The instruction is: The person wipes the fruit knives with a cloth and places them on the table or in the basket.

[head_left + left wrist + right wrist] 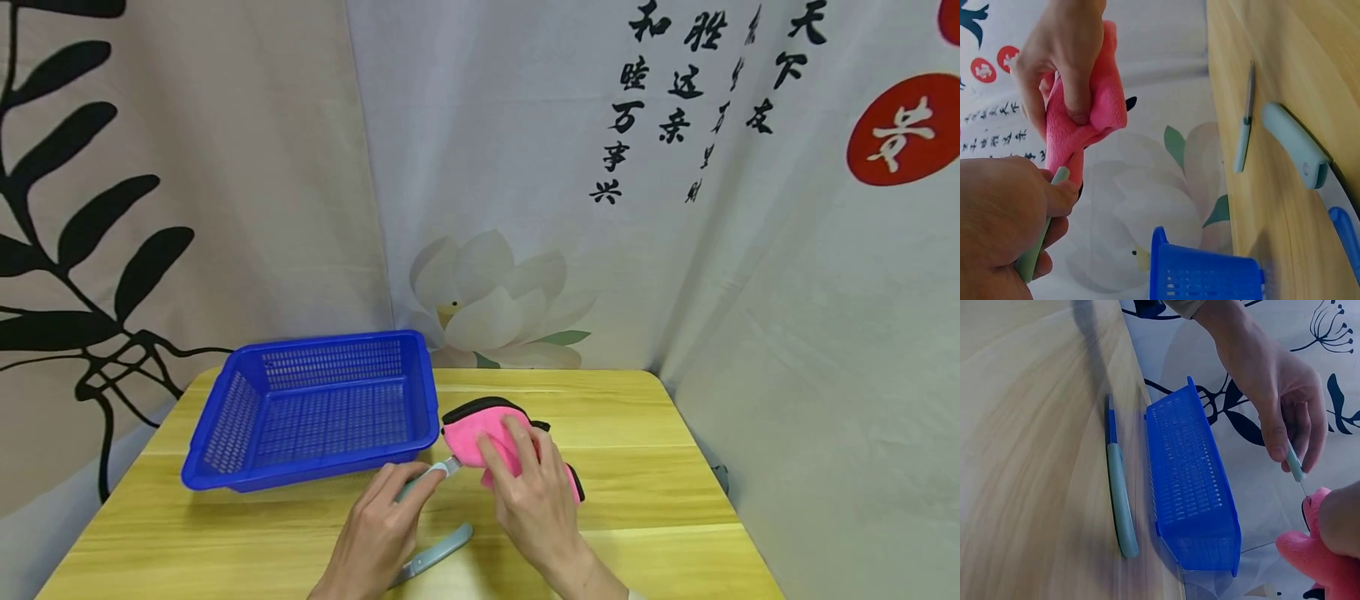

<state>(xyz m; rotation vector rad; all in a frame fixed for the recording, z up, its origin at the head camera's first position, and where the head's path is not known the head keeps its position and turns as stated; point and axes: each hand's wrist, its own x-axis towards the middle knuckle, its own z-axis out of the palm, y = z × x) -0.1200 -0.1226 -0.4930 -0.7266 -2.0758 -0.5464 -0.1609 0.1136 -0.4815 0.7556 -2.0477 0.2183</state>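
Observation:
My left hand (378, 521) grips the pale green handle (1042, 240) of a knife, whose thin metal blade (452, 464) points toward the pink cloth. My right hand (534, 504) holds this fuzzy pink cloth (476, 433), which has black edging, bunched at the blade's far end. The cloth hides the blade's tip. Both hands are above the table. Below them a second knife (438, 552) with a pale green handle lies on the wood. The left wrist view also shows a smaller green-handled knife (1245, 134) lying farther along the tabletop.
A blue perforated plastic basket (309, 478) stands on the left of the wooden table (645, 467), close to the left hand. Behind the table hangs a printed curtain (517, 167) with leaves, a lotus and writing.

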